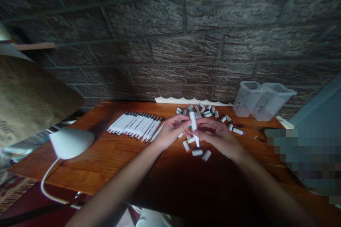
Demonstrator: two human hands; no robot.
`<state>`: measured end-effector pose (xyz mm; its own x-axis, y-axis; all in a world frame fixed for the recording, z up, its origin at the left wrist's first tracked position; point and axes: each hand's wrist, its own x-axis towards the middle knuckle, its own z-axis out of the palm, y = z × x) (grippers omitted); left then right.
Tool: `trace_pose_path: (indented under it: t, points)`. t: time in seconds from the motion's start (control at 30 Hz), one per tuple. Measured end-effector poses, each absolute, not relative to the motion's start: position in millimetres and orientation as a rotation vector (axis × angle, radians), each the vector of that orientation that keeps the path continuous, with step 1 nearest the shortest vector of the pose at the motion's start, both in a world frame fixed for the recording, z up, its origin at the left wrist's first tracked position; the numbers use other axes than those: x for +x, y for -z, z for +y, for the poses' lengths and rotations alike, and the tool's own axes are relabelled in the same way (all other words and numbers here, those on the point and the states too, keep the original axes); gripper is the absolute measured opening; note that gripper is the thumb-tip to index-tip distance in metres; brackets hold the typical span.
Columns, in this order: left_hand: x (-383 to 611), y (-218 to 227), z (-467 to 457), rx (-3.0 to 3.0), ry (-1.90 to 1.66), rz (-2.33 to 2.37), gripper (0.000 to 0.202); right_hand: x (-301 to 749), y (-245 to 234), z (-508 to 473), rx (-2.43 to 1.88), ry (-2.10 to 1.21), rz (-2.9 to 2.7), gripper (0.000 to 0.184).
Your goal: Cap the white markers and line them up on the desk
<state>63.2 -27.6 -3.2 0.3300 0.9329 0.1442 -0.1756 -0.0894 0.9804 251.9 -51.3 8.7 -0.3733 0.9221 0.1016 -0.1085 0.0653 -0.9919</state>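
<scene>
A white marker (194, 125) stands nearly upright between my two hands above the table, its tapered end pointing down. My left hand (172, 130) pinches it from the left with thumb and fingers. On the other side, my right hand (218, 135) has its fingers and thumb closed on the same marker. White marker caps (197, 153) with coloured ends lie scattered below and behind my hands, some hidden by them. Left of my left hand, several uncapped-looking white markers (137, 125) lie side by side in a slanted row.
Two clear plastic containers (270, 103) stand at the back right against the brick wall (186, 49). A white lamp base (71, 143) with a cord sits on the wooden table (112, 163) at left. A white wavy-edged strip (186, 100) runs along the wall.
</scene>
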Motion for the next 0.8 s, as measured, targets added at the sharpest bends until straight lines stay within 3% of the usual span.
trace_pose_path:
  t: [0.1,0.27,0.43,0.67,0.8]
  points:
    - [63.8,4.3,-25.5,1.310,-1.126,0.773,0.039,259.3,-10.7,-45.5,-0.837,-1.437,-1.236,0.039]
    - [64.7,5.7,-25.0,1.345,-1.135,0.828,0.046,258.9,-9.6,-41.5,-0.842,-1.391,-1.035,0.031]
    - [63.1,3.0,-27.3,1.447,-1.125,0.881,0.031,254.0,-9.6,-41.5,-0.889,-1.336,-0.927,0.034]
    - [64.6,3.8,-27.4,1.284,-1.037,0.744,0.055,257.3,-6.0,-40.7,-0.850,-1.280,-1.078,0.032]
    - [64.4,4.7,-26.3,1.327,-1.024,0.750,0.041,256.1,-6.1,-43.9,-0.932,-1.175,-1.249,0.033]
